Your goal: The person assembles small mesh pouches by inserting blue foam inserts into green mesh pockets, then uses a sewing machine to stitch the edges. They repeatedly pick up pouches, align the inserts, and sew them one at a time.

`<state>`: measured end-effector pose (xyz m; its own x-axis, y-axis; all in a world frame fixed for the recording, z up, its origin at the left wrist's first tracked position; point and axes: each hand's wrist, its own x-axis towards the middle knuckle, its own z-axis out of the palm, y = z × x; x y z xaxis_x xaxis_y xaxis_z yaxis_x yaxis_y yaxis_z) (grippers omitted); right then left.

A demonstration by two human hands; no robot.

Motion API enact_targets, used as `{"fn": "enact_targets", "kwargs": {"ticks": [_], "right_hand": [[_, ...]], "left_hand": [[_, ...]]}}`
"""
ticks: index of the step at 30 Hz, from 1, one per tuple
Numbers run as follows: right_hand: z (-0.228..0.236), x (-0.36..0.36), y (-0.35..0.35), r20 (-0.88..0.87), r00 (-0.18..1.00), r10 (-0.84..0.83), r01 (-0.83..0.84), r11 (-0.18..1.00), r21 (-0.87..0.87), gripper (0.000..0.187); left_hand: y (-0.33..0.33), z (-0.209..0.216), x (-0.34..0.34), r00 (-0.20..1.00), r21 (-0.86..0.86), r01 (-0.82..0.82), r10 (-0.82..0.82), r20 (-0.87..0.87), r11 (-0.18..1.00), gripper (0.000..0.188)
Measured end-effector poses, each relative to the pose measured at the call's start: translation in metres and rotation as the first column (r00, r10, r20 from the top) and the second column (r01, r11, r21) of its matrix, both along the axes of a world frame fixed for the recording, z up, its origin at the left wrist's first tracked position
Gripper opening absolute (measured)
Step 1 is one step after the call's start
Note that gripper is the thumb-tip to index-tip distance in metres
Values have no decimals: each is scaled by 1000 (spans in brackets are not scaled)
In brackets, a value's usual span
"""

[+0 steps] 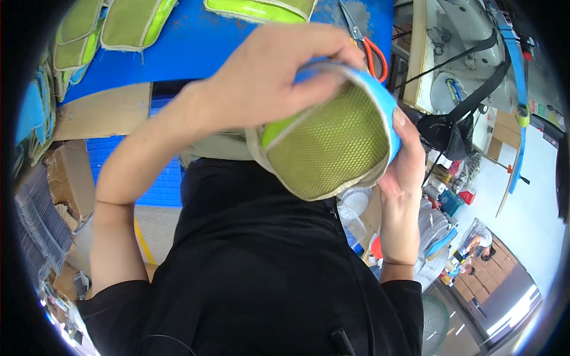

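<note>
Fingers of the left hand (267, 77): bent over the upper rim of the mesh piece (326, 145), blurred; whether they pinch the cloth cannot be told. Right hand (407, 154): clamped on the right side of the same piece, thumb up along the blue edge, other fingers mostly hidden behind it.

Mesh piece, one: rounded, pouch-like, olive-green mesh face, blue side, pale binding; held between both hands, in front of the dark-clothed torso, near the front edge of the blue tabletop (208, 44). Interior mostly covered by the left hand; contents cannot be told.

Similar green pieces: some overlapping at upper left (133, 24), another at the top edge (261, 9).

Scissors, one pair (375, 59): red-orange handles, blades parted slightly, on the tabletop just beyond the mesh piece.

Oval dish, pale (439, 102): on the machine table at right; a slim blue-and-yellow item (453, 90) lies in it.

Black mesh bag (456, 139): hanging below a black strap; contents unclear.

Cardboard box, brown (74, 172): at left, beside grey stacked pieces (41, 213); contents unclear.

Clear plastic container or bag (351, 225): below the mesh piece, beyond the torso; type unclear.

Cartons, brown (504, 261): stacked in the far background, near a person (481, 242).
</note>
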<state>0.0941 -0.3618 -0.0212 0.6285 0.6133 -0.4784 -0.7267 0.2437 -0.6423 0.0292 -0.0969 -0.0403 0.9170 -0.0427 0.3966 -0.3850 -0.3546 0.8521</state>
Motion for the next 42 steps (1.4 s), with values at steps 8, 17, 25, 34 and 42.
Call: {"fn": "enact_targets", "kwargs": {"ticks": [8, 17, 25, 34, 42], "right_hand": [[7, 3, 7, -267, 962, -66, 112, 980, 162, 28], [-2, 3, 5, -248, 965, -89, 136, 974, 179, 29], [1, 1, 11, -252, 965, -67, 113, 978, 173, 34], [-8, 12, 103, -84, 981, -175, 178, 984, 21, 30], [-8, -6, 107, 289, 954, 80, -49, 993, -112, 28]], "left_hand": [[13, 23, 28, 993, -83, 92, -85, 85, 992, 13], [21, 50, 10, 988, -168, 104, -121, -92, 980, 14], [10, 25, 21, 994, -189, -20, 39, 97, 982, 12], [-32, -3, -35, 972, 229, -214, 230, -45, 950, 30], [-6, -22, -36, 908, -661, -408, 203, -366, 630, 10]]}}
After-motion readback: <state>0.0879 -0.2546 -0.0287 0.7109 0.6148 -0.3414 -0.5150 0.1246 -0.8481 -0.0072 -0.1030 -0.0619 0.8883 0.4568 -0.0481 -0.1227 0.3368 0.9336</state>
